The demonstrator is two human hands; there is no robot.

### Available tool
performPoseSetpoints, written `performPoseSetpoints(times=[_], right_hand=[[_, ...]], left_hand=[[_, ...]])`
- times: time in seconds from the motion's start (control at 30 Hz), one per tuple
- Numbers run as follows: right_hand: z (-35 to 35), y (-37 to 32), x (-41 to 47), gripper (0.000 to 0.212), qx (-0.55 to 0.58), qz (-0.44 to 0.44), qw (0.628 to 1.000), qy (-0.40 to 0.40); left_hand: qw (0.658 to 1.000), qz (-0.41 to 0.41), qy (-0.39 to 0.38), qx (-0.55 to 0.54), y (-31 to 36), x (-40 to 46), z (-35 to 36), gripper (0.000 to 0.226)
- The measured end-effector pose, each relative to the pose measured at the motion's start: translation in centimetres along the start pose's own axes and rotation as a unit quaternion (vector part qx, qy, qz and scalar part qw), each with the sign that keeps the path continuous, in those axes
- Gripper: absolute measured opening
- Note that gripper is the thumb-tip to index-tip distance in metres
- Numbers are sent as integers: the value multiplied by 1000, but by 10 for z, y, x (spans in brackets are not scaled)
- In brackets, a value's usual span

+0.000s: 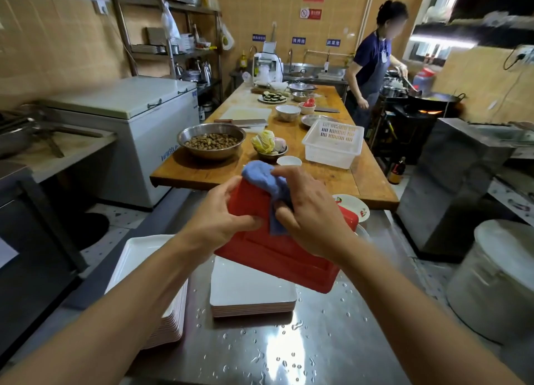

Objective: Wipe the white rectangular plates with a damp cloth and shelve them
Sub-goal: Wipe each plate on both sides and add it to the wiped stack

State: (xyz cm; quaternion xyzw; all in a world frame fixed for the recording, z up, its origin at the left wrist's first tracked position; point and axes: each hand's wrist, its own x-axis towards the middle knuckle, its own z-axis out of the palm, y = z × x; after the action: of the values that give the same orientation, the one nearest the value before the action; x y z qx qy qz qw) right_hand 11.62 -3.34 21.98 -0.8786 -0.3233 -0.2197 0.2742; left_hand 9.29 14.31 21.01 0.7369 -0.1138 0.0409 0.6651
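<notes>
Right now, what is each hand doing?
Left hand: closed, gripping the red-backed plate.
Right hand: closed on the blue cloth, pressing it on the plate.

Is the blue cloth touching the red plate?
Touching. The head view shows the right hand pressing the blue cloth flat against the red plate, with no gap between them.

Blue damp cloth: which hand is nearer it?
Right. The right hand grips the blue damp cloth against the red rectangular plate; the left hand holds the plate's edge beside it.
</notes>
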Motion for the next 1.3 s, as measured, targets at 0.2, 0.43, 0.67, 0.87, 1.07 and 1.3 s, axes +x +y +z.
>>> performPoseSetpoints(times=[0.2, 0.43, 0.67, 0.87, 1.07, 1.3], right_hand=[[-4, 49, -25, 27, 56, 96, 993, 28], [3, 53, -36, 46, 88, 112, 990, 23], [14, 59, -72, 52, -32, 62, 997, 41], [41, 37, -70, 51, -121, 21, 989, 81], [72, -12, -60, 51, -114, -6, 993, 36], [72, -19, -22, 61, -68, 33, 996, -43]], left_hand=[[988, -86, 31, -120, -9, -8, -26, 83], [960, -159, 92, -213, -18, 3, -15, 75], [919, -230, 143, -287, -18, 11, 0, 40], [890, -280, 152, -326, -21, 9, 15, 28], [875, -241, 117, -402, -27, 1, 21, 44], [911, -198, 163, -323, -39, -12, 1, 35]])
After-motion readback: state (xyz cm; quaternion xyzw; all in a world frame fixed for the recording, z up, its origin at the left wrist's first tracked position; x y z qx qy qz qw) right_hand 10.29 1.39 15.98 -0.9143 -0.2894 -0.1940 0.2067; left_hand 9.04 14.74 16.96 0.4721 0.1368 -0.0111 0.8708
